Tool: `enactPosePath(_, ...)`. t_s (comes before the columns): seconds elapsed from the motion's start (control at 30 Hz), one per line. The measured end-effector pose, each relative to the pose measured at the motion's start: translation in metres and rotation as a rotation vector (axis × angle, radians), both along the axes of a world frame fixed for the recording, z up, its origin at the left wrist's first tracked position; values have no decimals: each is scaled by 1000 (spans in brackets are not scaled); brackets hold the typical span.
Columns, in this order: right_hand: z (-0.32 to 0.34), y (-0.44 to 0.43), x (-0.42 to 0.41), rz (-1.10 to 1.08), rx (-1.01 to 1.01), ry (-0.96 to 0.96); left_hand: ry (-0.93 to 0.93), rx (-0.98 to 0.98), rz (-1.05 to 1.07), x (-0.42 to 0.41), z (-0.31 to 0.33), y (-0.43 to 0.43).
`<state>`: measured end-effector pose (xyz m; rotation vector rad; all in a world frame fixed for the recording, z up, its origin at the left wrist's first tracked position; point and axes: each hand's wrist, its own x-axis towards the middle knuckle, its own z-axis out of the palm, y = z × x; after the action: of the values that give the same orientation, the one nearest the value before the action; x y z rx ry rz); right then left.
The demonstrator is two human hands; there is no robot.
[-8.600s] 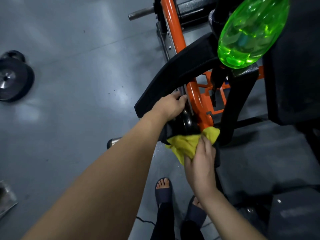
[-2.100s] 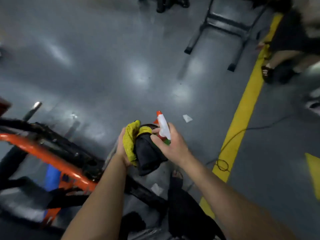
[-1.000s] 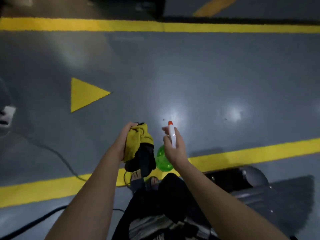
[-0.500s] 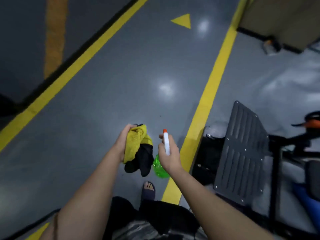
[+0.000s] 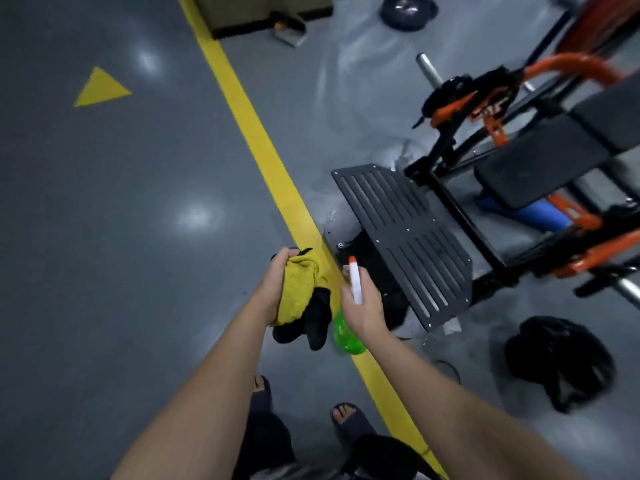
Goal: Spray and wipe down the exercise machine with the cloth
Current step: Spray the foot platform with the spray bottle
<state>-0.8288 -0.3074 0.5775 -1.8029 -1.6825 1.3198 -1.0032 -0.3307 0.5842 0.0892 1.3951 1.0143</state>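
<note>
Person stands on the grey floor [image 5: 121, 209] beside a yellow line [image 5: 263, 140]. The left grip [image 5: 275, 289] is clenched round a yellow cloth [image 5: 299, 292] with a black rag [image 5: 317, 325] hanging from the same fist. The right grip [image 5: 362, 308] is wrapped round the neck of the bottle [image 5: 346, 337], orange tip up, green body hanging below. Both are held in the air, just beside each other above the line. The machine [image 5: 540, 161] stands on the floor to the right, its slatted footplate [image 5: 405, 233] nearest the bottle and touched by neither cloth nor bottle, and a dark bag [image 5: 561, 362] lies near its foot.
</note>
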Motion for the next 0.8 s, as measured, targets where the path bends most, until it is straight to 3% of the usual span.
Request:
enactPosePath(0.2, 3, 28, -34, -333, -11, 19, 5, -15, -92, -46, 7, 68)
enactPosePath(0.4, 12, 82, -24, -527, -73, 24, -102, 14, -222, -13, 1, 159)
enactPosePath(0.53, -6, 130, 0, -666, -220, 81, -138, 11, -258, 5, -15, 218)
enactPosePath(0.8, -68, 293, 8, -622, -372, 5, 27, -68, -263, -47, -27, 353)
